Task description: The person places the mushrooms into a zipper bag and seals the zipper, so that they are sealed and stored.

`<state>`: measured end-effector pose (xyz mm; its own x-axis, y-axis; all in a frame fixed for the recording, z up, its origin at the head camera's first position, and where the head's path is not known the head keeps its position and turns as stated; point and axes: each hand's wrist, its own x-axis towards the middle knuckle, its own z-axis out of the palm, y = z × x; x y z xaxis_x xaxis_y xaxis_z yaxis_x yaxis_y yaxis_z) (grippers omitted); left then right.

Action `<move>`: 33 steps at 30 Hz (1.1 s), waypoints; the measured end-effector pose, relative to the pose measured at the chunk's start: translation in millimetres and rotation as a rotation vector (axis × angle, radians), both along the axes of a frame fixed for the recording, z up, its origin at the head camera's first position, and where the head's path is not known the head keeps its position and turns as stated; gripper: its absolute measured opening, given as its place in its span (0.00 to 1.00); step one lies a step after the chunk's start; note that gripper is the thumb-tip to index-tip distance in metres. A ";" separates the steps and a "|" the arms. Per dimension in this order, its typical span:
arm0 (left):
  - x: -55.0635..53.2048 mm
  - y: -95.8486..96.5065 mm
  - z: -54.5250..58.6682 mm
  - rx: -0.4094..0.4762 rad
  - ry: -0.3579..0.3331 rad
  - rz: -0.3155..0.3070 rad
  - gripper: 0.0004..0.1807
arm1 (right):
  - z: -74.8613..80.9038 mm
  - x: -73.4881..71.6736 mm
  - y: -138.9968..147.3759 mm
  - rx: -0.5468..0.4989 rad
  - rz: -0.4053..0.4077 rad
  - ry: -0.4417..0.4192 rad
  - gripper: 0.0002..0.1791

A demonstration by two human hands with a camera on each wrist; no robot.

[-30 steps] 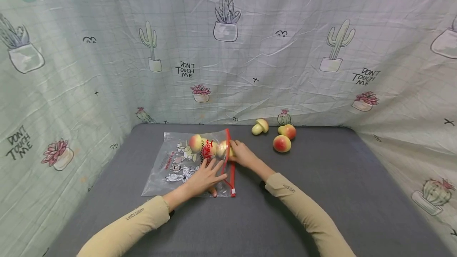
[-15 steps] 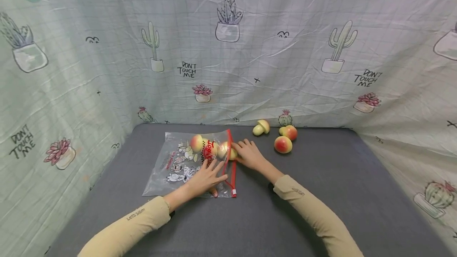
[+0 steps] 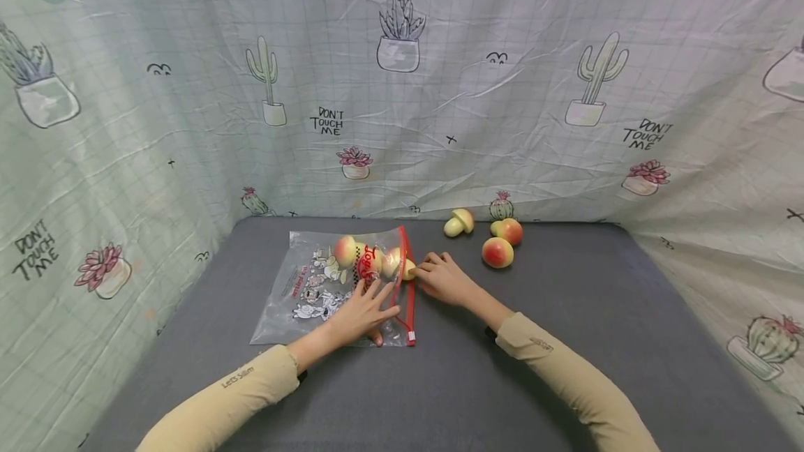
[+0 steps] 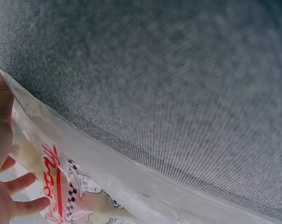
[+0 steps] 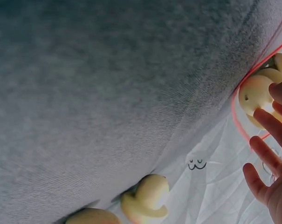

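Note:
A clear zip bag [image 3: 273, 316] printed with red lettering and cartoon figures lies flat, its red-edged mouth facing right. Inside are several toy mushrooms with red-yellow caps [image 3: 344, 251]. One pale mushroom end [image 3: 409, 269] shows right at the mouth. My left hand [image 3: 360, 314] rests on the bag with fingers spread. In the left wrist view its thumb [image 4: 1, 95] lies along the bag's edge. My right hand [image 3: 447, 281] is just outside the mouth. The right wrist view shows its fingers extended, the tips at the pale mushroom [image 5: 256, 94].
Behind my right hand, near the back edge of the grey table [image 3: 565, 340], lie three more mushrooms: one on its side [image 3: 458, 222], one at the back right [image 3: 506, 231] and one with its red cap towards me [image 3: 497, 253]. A cactus-print curtain [image 3: 452, 89] hangs around the table.
My right hand has drawn back to the right from the bag's mouth, uncovering the pale mushroom end there. The left hand and the bag stay in place.

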<state>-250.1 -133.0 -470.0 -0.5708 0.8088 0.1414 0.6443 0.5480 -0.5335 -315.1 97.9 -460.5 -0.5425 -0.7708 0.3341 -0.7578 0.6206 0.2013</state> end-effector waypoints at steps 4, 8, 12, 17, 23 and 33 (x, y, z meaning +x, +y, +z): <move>-0.2 0.6 0.2 0.001 -0.006 0.003 0.39 | -2.6 1.5 3.4 0.019 0.012 0.016 0.19; -1.4 0.4 -0.1 0.004 0.002 0.000 0.38 | -3.3 1.1 4.0 0.033 0.014 0.019 0.20; -2.2 0.1 -0.6 0.000 -0.004 0.003 0.38 | -4.0 -0.6 2.4 0.047 0.022 0.022 0.21; -1.5 0.5 -0.7 -0.007 -0.018 0.000 0.37 | -5.6 -3.3 -0.5 0.070 0.011 0.001 0.24; -0.7 0.4 -0.7 0.002 -0.019 -0.002 0.37 | -6.3 -5.7 -4.1 0.087 0.005 -0.006 0.26; -0.3 0.4 -0.6 -0.003 0.009 -0.009 0.37 | -6.9 -8.0 -9.5 0.116 -0.001 0.011 0.25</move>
